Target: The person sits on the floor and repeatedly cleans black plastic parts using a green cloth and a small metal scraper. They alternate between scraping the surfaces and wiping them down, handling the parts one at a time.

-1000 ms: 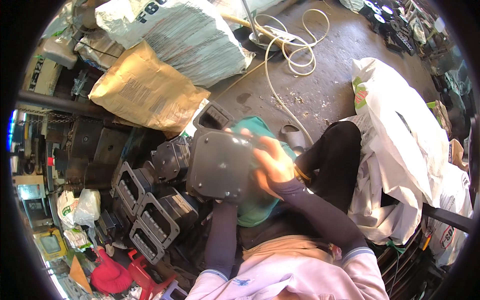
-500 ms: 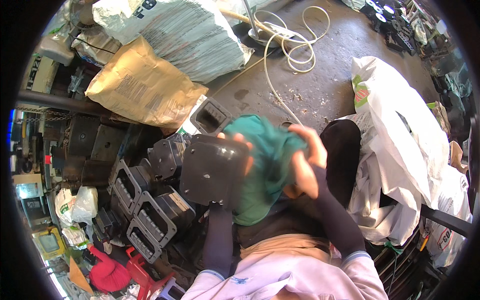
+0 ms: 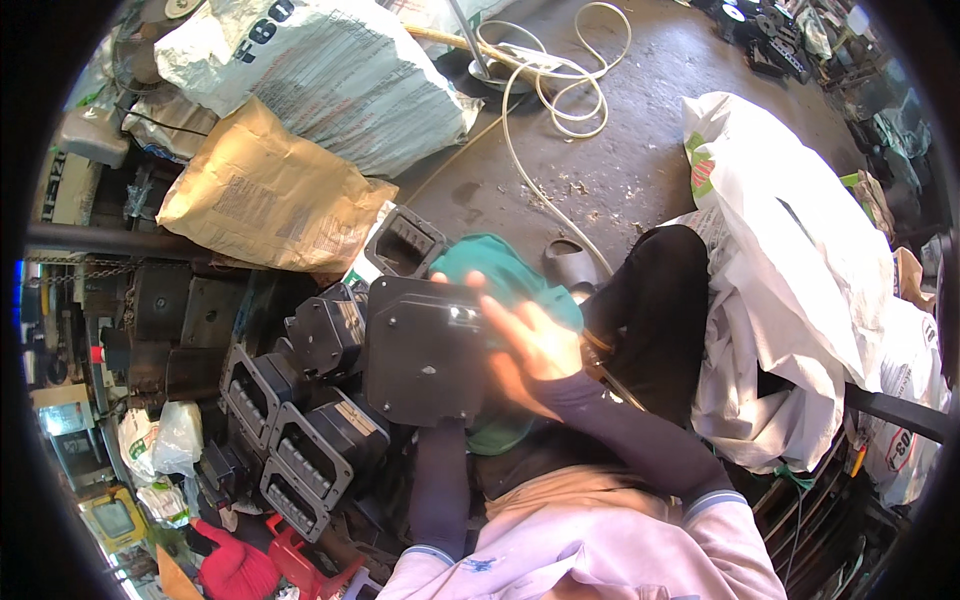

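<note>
A black plastic housing (image 3: 425,350) with a flat, round-cornered face is held up over my lap. My left hand (image 3: 440,277) grips it from behind; only fingertips show at its upper edge and the rest is hidden. Against its right edge is my right hand (image 3: 540,345), fingers stretched out and somewhat blurred, with no cloth in it. A green cloth (image 3: 505,262) lies over my thigh, partly behind the housing and the right hand.
Several similar black housings (image 3: 310,450) are stacked at left, one more (image 3: 405,240) just beyond. A brown paper sack (image 3: 275,195) and white sack (image 3: 340,80) lie farther off. Another large white sack (image 3: 780,280) stands at right. A pale hose (image 3: 520,165) coils on the floor.
My right hand has let go of the green cloth and moved left to the housing's edge. The cloth has settled lower over my thigh. My left hand still holds the housing.
</note>
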